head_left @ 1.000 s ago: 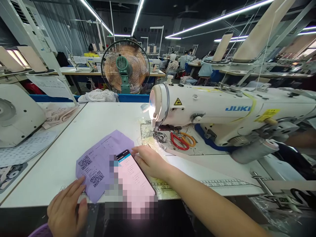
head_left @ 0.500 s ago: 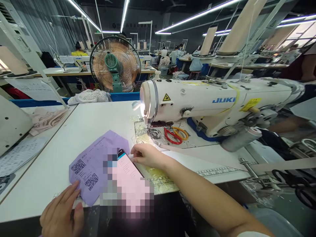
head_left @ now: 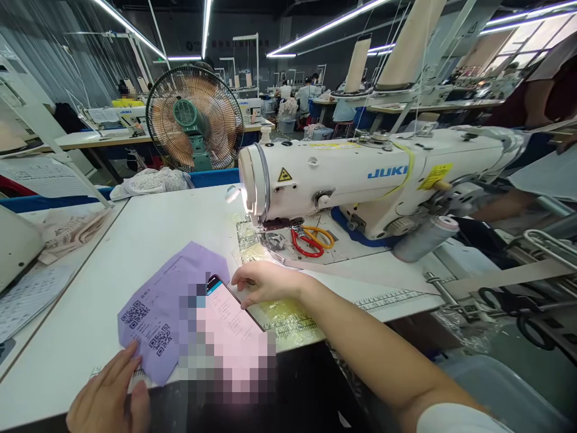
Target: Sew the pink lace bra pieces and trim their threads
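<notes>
A purple sheet (head_left: pixel 180 279) printed with two QR codes lies on the white table. My left hand (head_left: pixel 106 391) rests at its lower left corner, fingers stretched out and their tips on the sheet. On the sheet's right side is a smartphone (head_left: pixel 228 310) with a lit screen, its lower part masked by pixel blocks. Beside the phone's right edge is my right hand (head_left: pixel 268 282), fingers bent and thumb apart from the index finger. The thumb tip appears to touch the phone's edge. Behind that hand stands a white sewing machine (head_left: pixel 333 171) with its lamp lit.
Scissors with red and orange handles (head_left: pixel 311 254) lie under the machine arm. A ruler strip (head_left: pixel 383 299) runs along the table front. A grey thread cone (head_left: pixel 426 239) lies at the right. White fabric (head_left: pixel 155 180) is heaped at the back, before a large fan (head_left: pixel 193 117).
The view has shifted a little, so most things appear farther left. My right thumb and index finger have spread apart at the phone's edge. My left hand stays on the sheet.
</notes>
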Demonstrator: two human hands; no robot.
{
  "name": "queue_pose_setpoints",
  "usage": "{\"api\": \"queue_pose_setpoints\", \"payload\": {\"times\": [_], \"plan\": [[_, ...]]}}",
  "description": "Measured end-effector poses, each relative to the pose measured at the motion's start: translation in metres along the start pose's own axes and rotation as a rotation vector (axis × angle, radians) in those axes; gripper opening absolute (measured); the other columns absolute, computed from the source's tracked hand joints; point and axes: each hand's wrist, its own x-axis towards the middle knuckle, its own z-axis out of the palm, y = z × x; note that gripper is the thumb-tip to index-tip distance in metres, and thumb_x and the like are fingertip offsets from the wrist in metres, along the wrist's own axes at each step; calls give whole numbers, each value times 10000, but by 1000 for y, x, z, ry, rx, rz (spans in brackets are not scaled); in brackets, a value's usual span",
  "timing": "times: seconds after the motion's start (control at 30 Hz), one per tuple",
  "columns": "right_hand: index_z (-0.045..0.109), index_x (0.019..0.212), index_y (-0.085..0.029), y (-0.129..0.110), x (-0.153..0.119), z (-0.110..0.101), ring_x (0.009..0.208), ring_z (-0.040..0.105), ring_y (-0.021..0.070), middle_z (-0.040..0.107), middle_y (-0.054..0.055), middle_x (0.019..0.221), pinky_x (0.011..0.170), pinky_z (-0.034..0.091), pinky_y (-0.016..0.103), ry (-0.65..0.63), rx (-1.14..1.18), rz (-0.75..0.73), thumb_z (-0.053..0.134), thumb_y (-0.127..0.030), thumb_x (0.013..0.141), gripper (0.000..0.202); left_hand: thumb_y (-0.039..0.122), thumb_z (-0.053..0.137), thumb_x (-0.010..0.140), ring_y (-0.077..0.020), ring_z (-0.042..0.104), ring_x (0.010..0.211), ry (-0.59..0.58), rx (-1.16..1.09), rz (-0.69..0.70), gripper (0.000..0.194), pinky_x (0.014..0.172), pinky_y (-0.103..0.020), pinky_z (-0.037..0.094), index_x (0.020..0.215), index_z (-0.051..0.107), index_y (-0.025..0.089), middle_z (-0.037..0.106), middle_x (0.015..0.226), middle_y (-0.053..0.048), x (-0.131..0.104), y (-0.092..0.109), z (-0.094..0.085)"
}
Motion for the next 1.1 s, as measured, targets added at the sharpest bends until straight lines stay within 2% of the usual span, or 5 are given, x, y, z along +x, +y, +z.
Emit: {"api": "queue_pose_setpoints", "payload": {"times": [0.3, 0.7, 0.9, 1.1], "plan": [[611, 1089, -167, 1, -1, 0, 889, 561, 177, 661, 26, 1004, 707, 424, 266, 4, -48, -43, 775, -226, 671, 454, 156, 534, 803, -346, 653, 896, -2, 4, 4, 205, 757, -452, 478, 979, 627, 107, 692, 1005, -216, -3, -1, -1], [608, 1100, -159, -4, -3, -2, 922, 573, 182, 661, 34, 1010, 730, 440, 264, 4, -51, -25, 780, -207, 666, 469, 158, 521, 819, -359, 646, 898, -18, 3, -11, 198, 750, -478, 482, 979, 622, 102, 681, 1015, -228, -2, 0, -3], [612, 1092, -182, -1, -2, -1, 929, 576, 186, 662, 29, 1005, 744, 447, 276, 10, -47, -38, 782, -238, 665, 464, 162, 531, 812, -353, 656, 862, 1, 11, 27, 192, 714, -466, 491, 970, 626, 106, 691, 993, -217, -4, -4, -2], [611, 1096, -165, -7, -3, -2, 919, 575, 185, 662, 33, 1010, 747, 446, 278, 5, -57, -22, 779, -198, 661, 467, 165, 527, 814, -355, 655, 871, -4, 13, 30, 194, 728, -472, 489, 974, 621, 108, 691, 994, -218, -3, -4, -2]]}}
